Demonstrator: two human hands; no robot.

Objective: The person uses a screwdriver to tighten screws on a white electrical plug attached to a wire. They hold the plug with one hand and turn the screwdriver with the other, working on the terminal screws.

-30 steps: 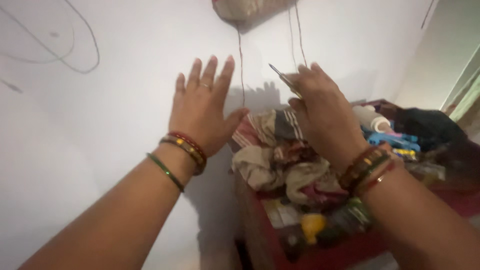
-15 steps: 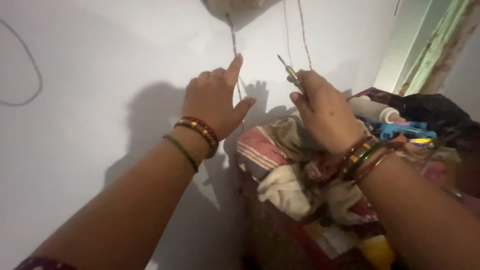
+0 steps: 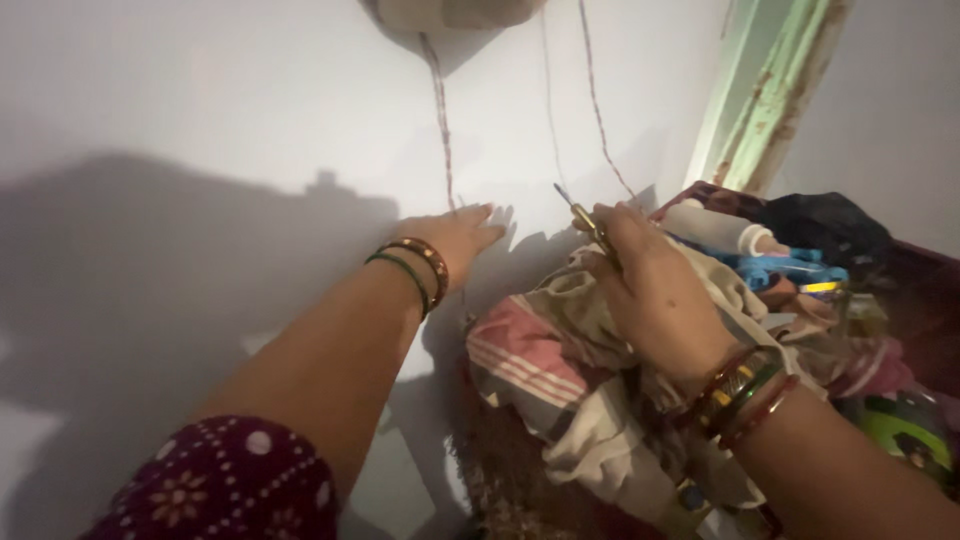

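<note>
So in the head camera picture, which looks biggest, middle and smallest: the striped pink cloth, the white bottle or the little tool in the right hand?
1. Striped pink cloth, clearly biggest.
2. White bottle.
3. Thin tool in the right hand, smallest, though partly hidden by the fingers.

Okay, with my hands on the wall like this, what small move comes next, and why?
Probably bring the thin tool in your right hand across to the cord. Your left hand already rests flat on the wall at the cord's lower end, and the tool tip sits just right of it.
</note>
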